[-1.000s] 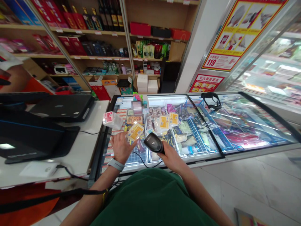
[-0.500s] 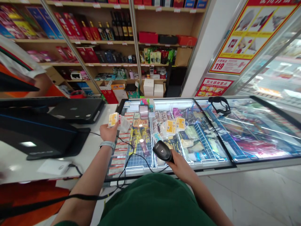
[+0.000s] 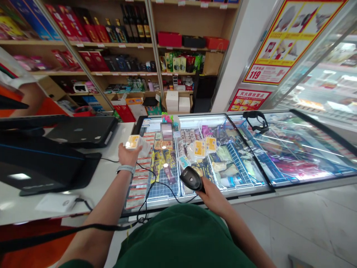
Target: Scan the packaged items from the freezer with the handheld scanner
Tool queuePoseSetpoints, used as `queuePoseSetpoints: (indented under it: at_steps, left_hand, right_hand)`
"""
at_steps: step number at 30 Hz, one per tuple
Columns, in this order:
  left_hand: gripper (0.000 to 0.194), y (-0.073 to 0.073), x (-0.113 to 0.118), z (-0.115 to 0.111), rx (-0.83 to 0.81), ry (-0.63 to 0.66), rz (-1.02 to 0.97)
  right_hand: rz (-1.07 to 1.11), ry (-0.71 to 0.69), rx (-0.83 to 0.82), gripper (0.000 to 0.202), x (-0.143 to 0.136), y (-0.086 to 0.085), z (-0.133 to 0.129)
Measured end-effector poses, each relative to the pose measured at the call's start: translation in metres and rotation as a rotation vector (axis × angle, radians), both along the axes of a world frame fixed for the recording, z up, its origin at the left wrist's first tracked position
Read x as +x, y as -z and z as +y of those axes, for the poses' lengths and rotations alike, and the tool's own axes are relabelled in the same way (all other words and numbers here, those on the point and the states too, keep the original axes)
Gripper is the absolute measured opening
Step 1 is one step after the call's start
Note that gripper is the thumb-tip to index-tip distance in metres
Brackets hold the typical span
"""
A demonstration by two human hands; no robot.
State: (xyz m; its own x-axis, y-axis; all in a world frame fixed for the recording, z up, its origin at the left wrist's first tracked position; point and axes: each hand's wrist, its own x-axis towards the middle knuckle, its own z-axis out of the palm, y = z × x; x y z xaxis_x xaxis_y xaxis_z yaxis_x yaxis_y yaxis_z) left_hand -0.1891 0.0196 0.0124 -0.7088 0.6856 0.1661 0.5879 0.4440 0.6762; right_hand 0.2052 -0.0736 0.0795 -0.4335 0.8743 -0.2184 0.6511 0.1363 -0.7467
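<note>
My left hand (image 3: 128, 154) is closed round a small clear pack with a yellow-and-white label (image 3: 134, 141), held at the edge where the white counter meets the freezer. Beside it a clear plastic pack (image 3: 145, 147) shows; whether my fingers hold that too I cannot tell. In my right hand (image 3: 210, 193) is a black barcode scanner (image 3: 191, 178), gripped by its handle above the freezer's glass top. Its black cable (image 3: 150, 186) loops across the glass toward the counter. Two similar yellow-labelled packs (image 3: 200, 148) (image 3: 211, 144) lie on the glass beyond the scanner.
To the left stand a black monitor (image 3: 50, 160), a closed black case (image 3: 80, 130) and a white device (image 3: 57, 201) on the counter. A black strap-like object (image 3: 256, 122) rests on the freezer's right part. Stocked shelves (image 3: 111, 44) line the back. Another person's arm (image 3: 30, 98) shows at far left.
The view has shifted slightly. The yellow-labelled pack in my left hand has tilted, its label now turned more upward. My right hand keeps the scanner in nearly the same place.
</note>
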Motion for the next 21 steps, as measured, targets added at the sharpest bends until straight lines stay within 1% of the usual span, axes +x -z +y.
queuePoseSetpoints:
  at_steps: [2,6,8,10,13,15,18,21]
  left_hand:
    - [0.097,-0.001,0.001,0.002,-0.003,-0.065,0.008]
    - [0.105,-0.008,0.009,0.0,0.01,-0.123,0.061]
    - [0.105,-0.012,0.017,-0.005,0.027,-0.135,0.101]
    - [0.101,-0.015,0.026,-0.011,0.057,-0.107,0.171]
    - [0.089,-0.014,0.045,-0.02,0.119,0.023,0.301]
    - [0.079,-0.008,0.059,-0.023,0.121,0.147,0.344]
    - [0.061,0.01,0.083,-0.018,-0.001,0.415,0.367]
    - [0.056,0.032,0.109,-0.006,-0.11,0.662,0.375]
  right_hand:
    - [-0.004,0.0,0.003,0.02,0.0,-0.001,0.0]
    - [-0.011,0.007,0.005,0.02,0.003,-0.001,-0.002]
    - [-0.004,0.019,0.004,0.021,0.005,0.001,-0.003]
    - [0.008,0.032,0.0,0.024,0.008,0.005,-0.005]
    - [0.018,0.057,-0.017,0.028,0.013,0.009,-0.007]
    - [0.015,0.081,-0.033,0.028,0.017,0.01,-0.009]
    - [0.007,0.119,-0.047,0.027,0.023,0.01,-0.012]
    - [-0.029,0.171,-0.051,0.025,0.029,0.01,-0.017]
